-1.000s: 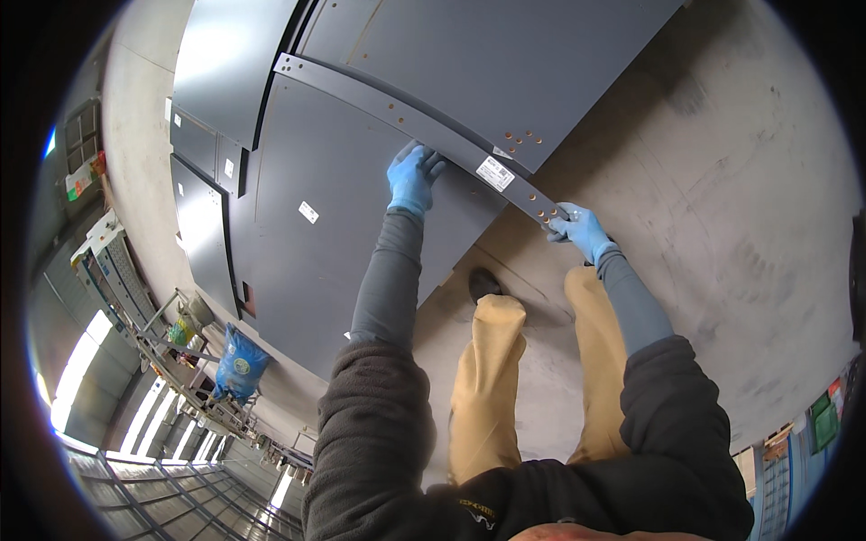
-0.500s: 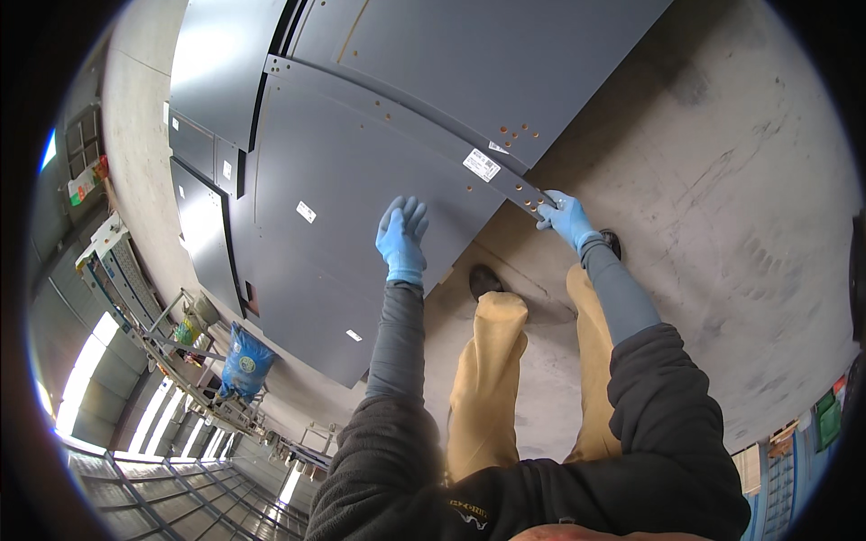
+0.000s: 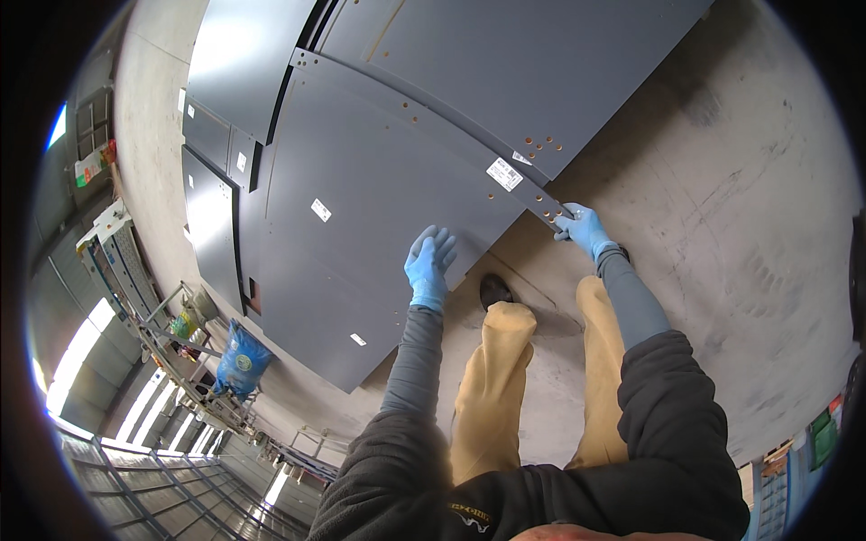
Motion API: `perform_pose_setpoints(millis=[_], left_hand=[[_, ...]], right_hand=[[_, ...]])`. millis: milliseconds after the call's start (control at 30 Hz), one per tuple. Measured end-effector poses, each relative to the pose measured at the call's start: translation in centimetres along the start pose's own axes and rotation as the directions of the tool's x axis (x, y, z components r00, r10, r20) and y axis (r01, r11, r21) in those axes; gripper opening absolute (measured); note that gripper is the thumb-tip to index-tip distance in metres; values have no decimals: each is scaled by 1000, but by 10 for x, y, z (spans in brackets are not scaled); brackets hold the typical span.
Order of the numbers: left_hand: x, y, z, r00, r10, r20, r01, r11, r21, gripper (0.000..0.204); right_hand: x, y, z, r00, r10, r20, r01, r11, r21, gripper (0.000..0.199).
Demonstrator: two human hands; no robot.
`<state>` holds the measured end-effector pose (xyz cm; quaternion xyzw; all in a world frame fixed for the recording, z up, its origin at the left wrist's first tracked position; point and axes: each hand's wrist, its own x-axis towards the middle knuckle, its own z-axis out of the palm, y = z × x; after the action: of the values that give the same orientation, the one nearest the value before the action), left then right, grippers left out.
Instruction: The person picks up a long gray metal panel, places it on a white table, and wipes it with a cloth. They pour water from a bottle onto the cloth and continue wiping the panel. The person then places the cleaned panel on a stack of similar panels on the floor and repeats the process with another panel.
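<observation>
My right hand [image 3: 586, 233], in a light blue glove, grips the near end of a narrow dark grey strip panel [image 3: 442, 132]. Drilled holes and a white label [image 3: 503, 174] show near that end. The strip lies slantwise along the edge of a wide dark grey panel [image 3: 361, 207], its far end reaching toward the upper left. Over the near part of the wide panel is my left hand [image 3: 430, 267], also in a blue glove, fingers stretched and holding nothing. Whether it touches the surface I cannot tell.
Another large grey panel [image 3: 523, 72] with drilled holes lies beyond the strip. More panels [image 3: 248, 68] lie at the left. A blue sack [image 3: 242, 359] leans by a metal frame at the lower left. My shoe [image 3: 495, 289] is close to the wide panel's edge on the concrete floor.
The whole view has shifted, so the panels appear farther right and lower. My left hand has drawn slightly nearer to me over the panel; my right hand keeps its hold on the strip.
</observation>
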<state>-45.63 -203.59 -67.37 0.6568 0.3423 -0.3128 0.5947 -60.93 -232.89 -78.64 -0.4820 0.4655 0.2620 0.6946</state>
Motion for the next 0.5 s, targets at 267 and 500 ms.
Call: perform_pose_setpoints(millis=[267, 500], left_hand=[[-36, 16, -12, 994, -105, -10, 105, 994, -6, 37], [-98, 68, 12, 955, -235, 179, 274, 932, -238, 66]], right_hand=[[-79, -29, -10, 975, -125, 185, 106, 988, 111, 27], [-287, -89, -29, 977, -141, 162, 131, 989, 72, 20]])
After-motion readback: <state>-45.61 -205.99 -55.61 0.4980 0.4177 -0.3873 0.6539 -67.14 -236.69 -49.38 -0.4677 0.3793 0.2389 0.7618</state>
